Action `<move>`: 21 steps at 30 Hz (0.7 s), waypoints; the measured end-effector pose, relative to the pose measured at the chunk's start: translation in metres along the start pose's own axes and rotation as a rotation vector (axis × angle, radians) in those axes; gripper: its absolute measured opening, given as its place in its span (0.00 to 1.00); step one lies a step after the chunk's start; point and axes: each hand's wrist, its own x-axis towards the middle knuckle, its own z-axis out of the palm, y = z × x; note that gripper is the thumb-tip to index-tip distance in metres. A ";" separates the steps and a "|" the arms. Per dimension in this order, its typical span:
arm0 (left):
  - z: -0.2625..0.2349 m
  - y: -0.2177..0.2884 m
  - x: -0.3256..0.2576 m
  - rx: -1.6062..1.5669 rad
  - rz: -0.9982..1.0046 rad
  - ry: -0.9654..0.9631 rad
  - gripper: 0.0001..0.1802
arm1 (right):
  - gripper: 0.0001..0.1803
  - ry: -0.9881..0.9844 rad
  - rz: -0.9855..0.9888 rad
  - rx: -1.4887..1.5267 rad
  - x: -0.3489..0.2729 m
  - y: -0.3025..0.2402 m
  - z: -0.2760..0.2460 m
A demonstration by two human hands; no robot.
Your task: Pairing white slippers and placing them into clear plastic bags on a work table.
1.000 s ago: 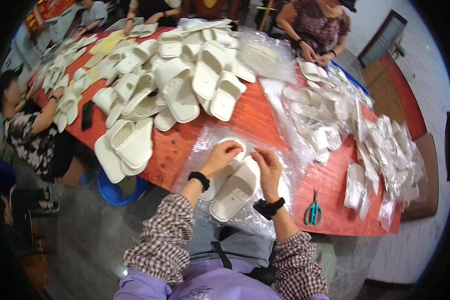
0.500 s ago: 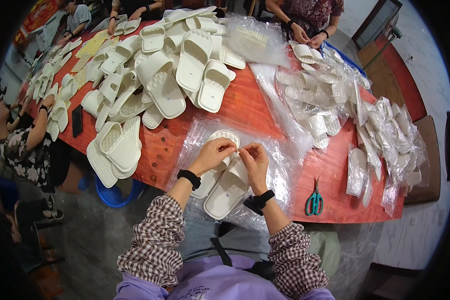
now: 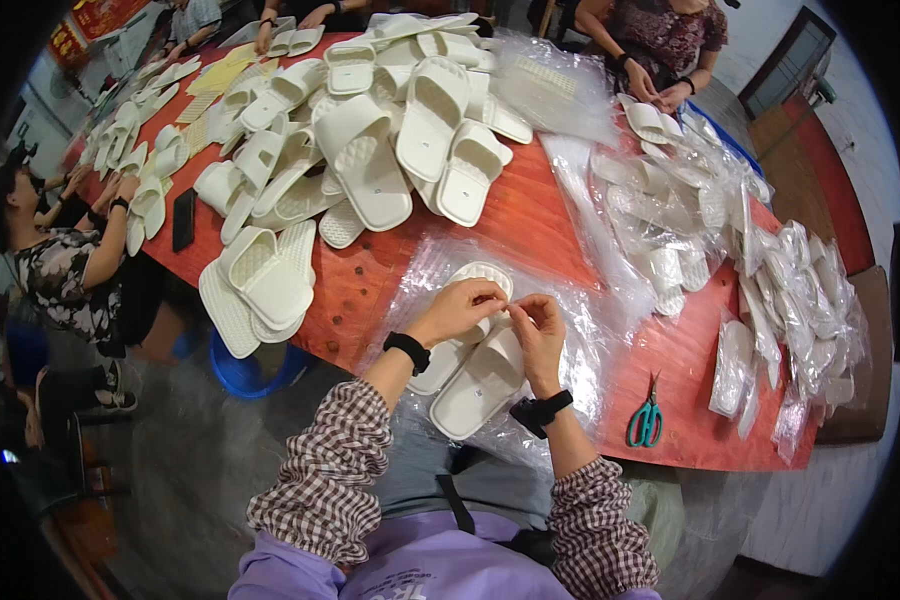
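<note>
At centre frame, a pair of white slippers (image 3: 470, 360) is laid on clear plastic (image 3: 570, 340) on the red table (image 3: 370, 280); something too small to tell is pinched between left hand (image 3: 460, 308) and right hand (image 3: 538, 322) fingers above them.

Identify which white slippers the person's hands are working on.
The pair on the clear plastic sheet, under the left hand and right hand; others lie piled farther away.
</note>
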 end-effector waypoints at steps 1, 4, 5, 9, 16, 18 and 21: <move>-0.004 0.001 -0.002 0.076 0.003 0.003 0.08 | 0.08 -0.001 0.006 -0.018 0.000 0.000 0.004; -0.022 0.000 -0.014 0.105 0.029 0.088 0.08 | 0.07 -0.042 -0.007 -0.105 0.001 0.003 0.025; -0.029 -0.004 -0.020 0.146 0.034 0.060 0.09 | 0.07 -0.085 -0.031 -0.153 0.000 0.009 0.034; 0.006 -0.022 0.009 0.148 0.258 -0.025 0.14 | 0.05 -0.047 -0.227 -0.313 0.015 0.046 -0.027; 0.034 -0.060 0.006 0.223 0.104 0.353 0.09 | 0.17 -0.018 -0.117 -0.382 -0.025 -0.001 0.008; 0.043 -0.065 0.015 0.237 0.141 0.368 0.08 | 0.16 -0.039 -0.153 -0.341 -0.026 -0.006 0.006; 0.045 -0.055 0.036 0.238 0.146 0.333 0.08 | 0.15 -0.002 -0.112 -0.324 -0.011 -0.004 -0.004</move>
